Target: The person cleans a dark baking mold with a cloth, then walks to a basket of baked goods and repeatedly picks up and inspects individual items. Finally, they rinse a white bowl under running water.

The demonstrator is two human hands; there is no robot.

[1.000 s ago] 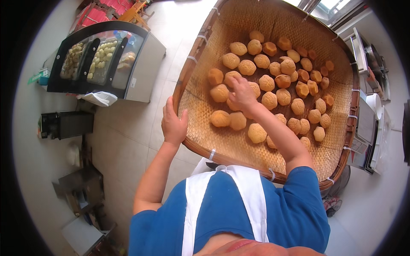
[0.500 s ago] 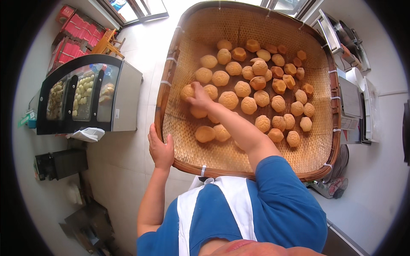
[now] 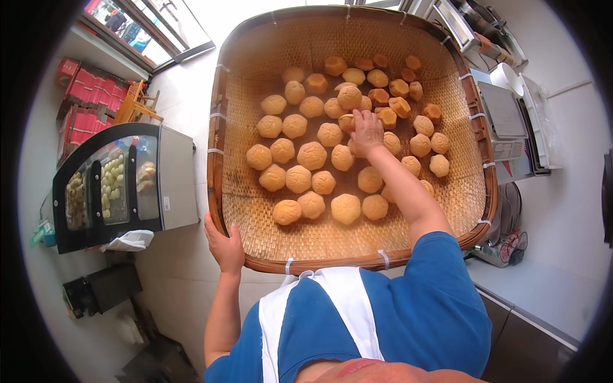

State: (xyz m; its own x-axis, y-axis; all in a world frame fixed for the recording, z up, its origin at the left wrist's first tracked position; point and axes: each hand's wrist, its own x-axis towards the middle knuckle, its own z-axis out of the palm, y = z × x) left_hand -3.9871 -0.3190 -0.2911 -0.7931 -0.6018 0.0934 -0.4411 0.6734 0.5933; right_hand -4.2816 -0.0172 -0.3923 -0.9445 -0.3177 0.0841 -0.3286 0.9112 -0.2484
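Right hand [image 3: 368, 133]'s fingers are curled at a bun [image 3: 346, 123] mid-basket [image 3: 255, 239], can't tell if it's gripped. Left hand [image 3: 225, 247]'s spread open against the near-left rim. Bare weave between front buns [image 3: 345, 209] and near edge, so some room there.

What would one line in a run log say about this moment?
left hand: at basket, near left corner | right hand: among buns | buns: spread inside basket | glass case: left side, food inside
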